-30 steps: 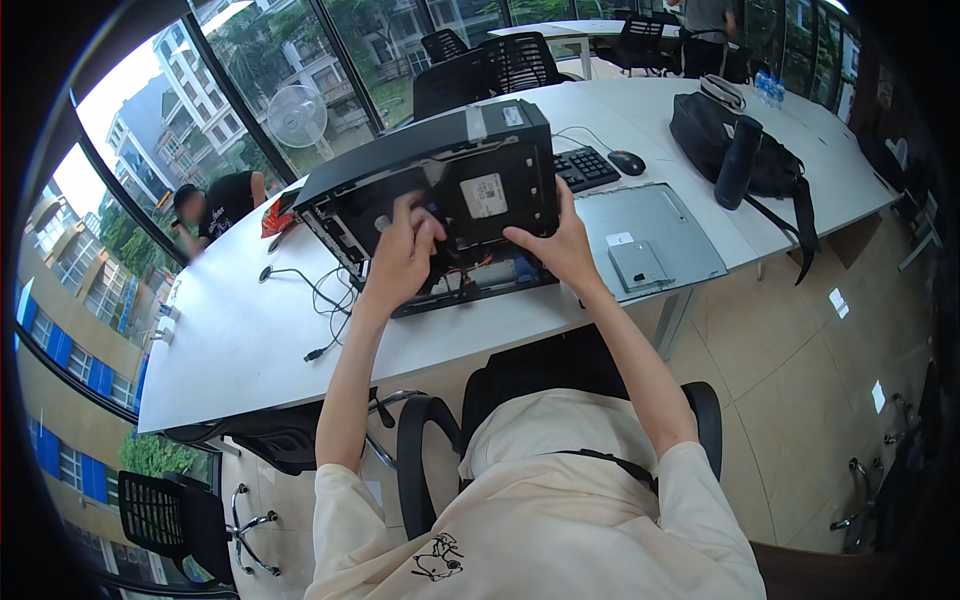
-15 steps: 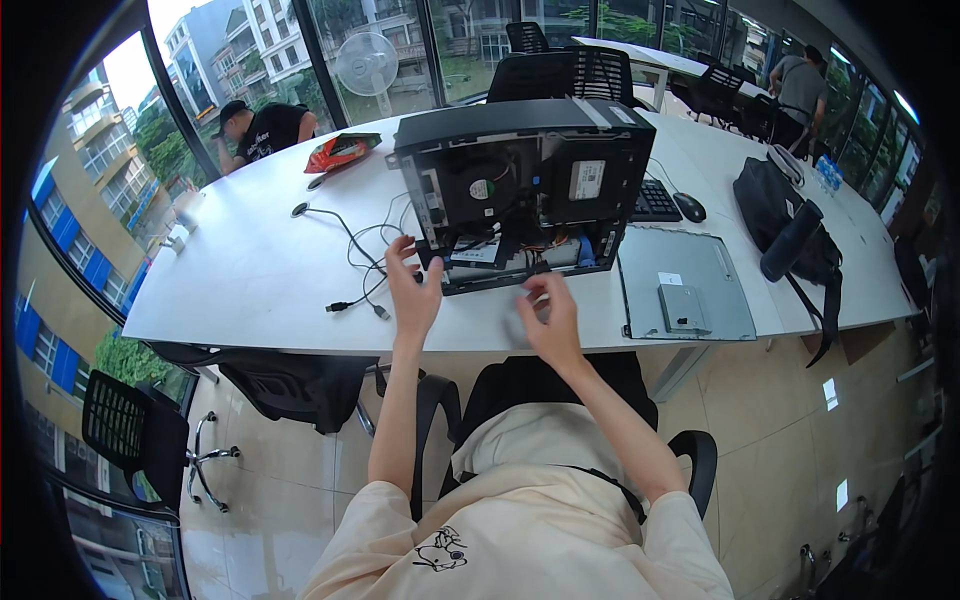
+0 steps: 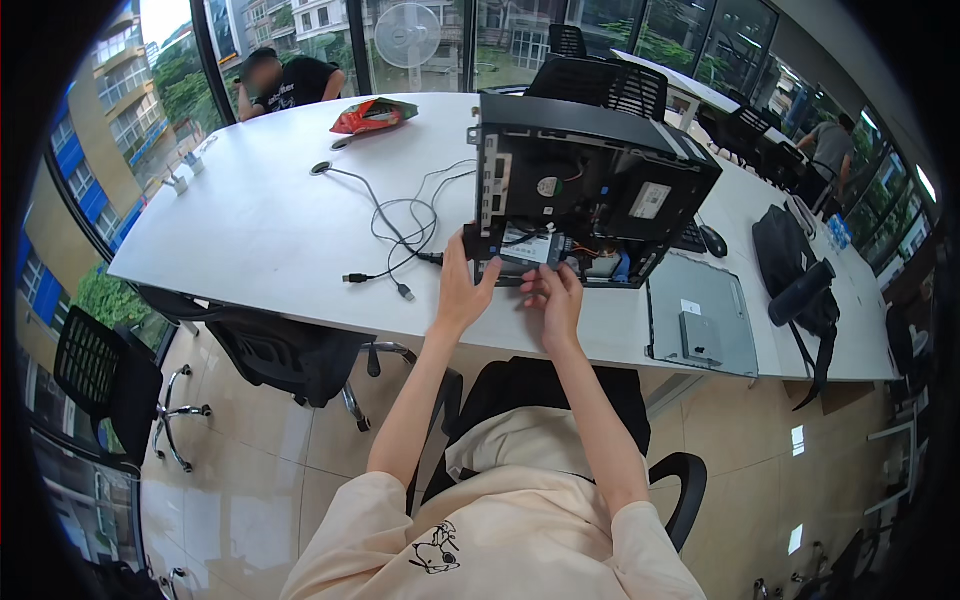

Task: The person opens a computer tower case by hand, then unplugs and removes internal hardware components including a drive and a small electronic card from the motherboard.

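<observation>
An opened black desktop computer case [image 3: 590,130] stands at the table's front edge, its inside facing me. My left hand [image 3: 466,292] is around its lower left corner, thumb in front and fingers at the side. Low inside the case sits a silver drive with a white label [image 3: 527,246], with thin cables by it. My right hand [image 3: 557,305] is just below the drive's right end, fingers curled and pinched together. Whatever those fingertips hold is too small to make out.
On the white table [image 3: 250,235] lie loose cables [image 3: 400,235] left of the case and a red-green bag [image 3: 374,116] behind them. Right of it are a grey side panel [image 3: 735,305] bearing a small metal box [image 3: 700,338], a mouse [image 3: 713,241] and a black backpack [image 3: 785,255]. A person [image 3: 300,85] sits across the table.
The view has shifted, so the case appears further right. My left hand has come onto the case's corner. My right hand has moved up to the drive's end, its fingers drawn together.
</observation>
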`<action>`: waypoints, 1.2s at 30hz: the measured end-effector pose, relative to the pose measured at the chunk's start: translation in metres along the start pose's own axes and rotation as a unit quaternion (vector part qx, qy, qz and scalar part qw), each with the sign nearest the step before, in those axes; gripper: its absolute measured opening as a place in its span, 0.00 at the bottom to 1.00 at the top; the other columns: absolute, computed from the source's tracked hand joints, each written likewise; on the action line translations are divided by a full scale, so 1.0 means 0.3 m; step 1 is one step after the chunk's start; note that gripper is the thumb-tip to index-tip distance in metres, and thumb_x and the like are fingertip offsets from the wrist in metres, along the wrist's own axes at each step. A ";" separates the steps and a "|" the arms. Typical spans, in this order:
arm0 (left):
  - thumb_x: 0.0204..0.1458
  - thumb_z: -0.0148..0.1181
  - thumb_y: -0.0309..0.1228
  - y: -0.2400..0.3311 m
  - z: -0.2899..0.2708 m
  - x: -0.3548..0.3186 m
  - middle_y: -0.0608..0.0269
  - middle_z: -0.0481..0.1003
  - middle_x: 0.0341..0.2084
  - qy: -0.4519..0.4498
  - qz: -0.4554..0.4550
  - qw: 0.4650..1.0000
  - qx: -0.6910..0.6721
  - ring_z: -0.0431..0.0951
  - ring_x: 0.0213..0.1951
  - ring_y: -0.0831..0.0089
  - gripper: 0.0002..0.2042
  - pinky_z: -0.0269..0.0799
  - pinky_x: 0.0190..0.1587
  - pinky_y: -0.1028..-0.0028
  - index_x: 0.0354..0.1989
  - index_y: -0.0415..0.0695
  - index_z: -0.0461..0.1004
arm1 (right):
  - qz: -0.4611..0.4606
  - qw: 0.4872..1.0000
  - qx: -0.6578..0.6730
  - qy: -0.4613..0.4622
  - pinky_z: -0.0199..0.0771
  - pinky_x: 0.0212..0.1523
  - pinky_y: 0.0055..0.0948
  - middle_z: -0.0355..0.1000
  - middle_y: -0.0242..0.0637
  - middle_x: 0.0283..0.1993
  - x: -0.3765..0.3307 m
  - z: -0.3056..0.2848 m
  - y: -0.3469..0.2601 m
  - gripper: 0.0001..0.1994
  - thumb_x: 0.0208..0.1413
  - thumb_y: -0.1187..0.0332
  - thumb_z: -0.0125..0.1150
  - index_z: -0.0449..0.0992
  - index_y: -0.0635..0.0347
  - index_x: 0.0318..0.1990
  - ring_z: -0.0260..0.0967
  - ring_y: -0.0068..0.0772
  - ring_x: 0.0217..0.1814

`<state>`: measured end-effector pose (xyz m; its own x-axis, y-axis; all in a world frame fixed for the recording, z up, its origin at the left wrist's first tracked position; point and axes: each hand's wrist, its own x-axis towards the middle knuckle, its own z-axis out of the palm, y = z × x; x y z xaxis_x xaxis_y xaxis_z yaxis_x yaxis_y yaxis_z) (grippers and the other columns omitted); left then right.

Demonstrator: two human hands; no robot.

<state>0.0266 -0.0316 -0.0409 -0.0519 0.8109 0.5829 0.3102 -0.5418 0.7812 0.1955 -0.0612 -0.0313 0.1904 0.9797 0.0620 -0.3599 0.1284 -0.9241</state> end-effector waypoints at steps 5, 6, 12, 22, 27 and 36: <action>0.58 0.65 0.31 -0.008 -0.009 0.003 0.43 0.69 0.59 0.016 0.004 1.000 -0.003 0.70 0.61 0.46 0.32 0.65 0.65 0.57 0.69 0.34 0.60 | 0.019 0.999 0.017 -0.026 0.78 0.31 0.25 0.76 0.34 0.35 0.014 -0.022 0.005 0.07 0.70 0.66 0.57 0.73 0.60 0.46 0.76 0.24 0.34; 0.58 0.65 0.31 -0.005 -0.004 0.001 0.43 0.69 0.59 0.017 0.009 1.000 -0.007 0.69 0.61 0.46 0.31 0.65 0.65 0.57 0.68 0.35 0.60 | 0.020 0.999 0.013 -0.028 0.78 0.31 0.25 0.76 0.34 0.35 0.007 -0.027 0.007 0.07 0.70 0.66 0.57 0.73 0.60 0.46 0.76 0.24 0.34; 0.59 0.64 0.30 -0.013 -0.014 -0.001 0.44 0.69 0.59 0.017 0.013 1.000 -0.012 0.69 0.62 0.47 0.31 0.64 0.65 0.57 0.68 0.35 0.61 | -0.023 0.999 -0.013 0.045 0.72 0.24 0.23 0.72 0.33 0.27 -0.047 -0.030 -0.005 0.08 0.66 0.67 0.56 0.74 0.63 0.45 0.71 0.23 0.25; 0.65 0.59 0.37 -0.007 -0.014 0.002 0.46 0.70 0.60 0.008 -0.001 0.997 -0.073 0.69 0.60 0.54 0.29 0.67 0.63 0.61 0.69 0.36 0.61 | -0.025 0.981 0.187 -0.033 0.62 0.21 0.23 0.68 0.30 0.23 -0.021 -0.088 0.019 0.07 0.64 0.69 0.56 0.72 0.59 0.45 0.64 0.21 0.22; 0.60 0.67 0.40 0.004 -0.015 -0.001 0.45 0.69 0.59 0.001 0.001 0.999 -0.038 0.69 0.60 0.53 0.35 0.67 0.62 0.60 0.69 0.35 0.59 | 0.021 0.984 0.165 -0.068 0.64 0.27 0.24 0.70 0.30 0.31 -0.015 -0.076 0.008 0.06 0.70 0.69 0.57 0.70 0.57 0.50 0.66 0.22 0.28; 0.50 0.77 0.41 -0.011 0.007 0.004 0.44 0.68 0.58 0.009 0.006 1.000 0.028 0.68 0.62 0.49 0.43 0.66 0.63 0.57 0.68 0.35 0.57 | 0.067 0.994 0.064 -0.059 0.80 0.40 0.26 0.76 0.34 0.39 -0.001 -0.071 0.018 0.15 0.72 0.67 0.58 0.65 0.60 0.60 0.75 0.23 0.37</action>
<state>0.0274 -0.0284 -0.0433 -0.0644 0.8006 0.5957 0.3636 -0.5371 0.7611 0.2131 -0.0641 -0.0443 0.0266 0.9996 -0.0082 -0.4896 0.0059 -0.8719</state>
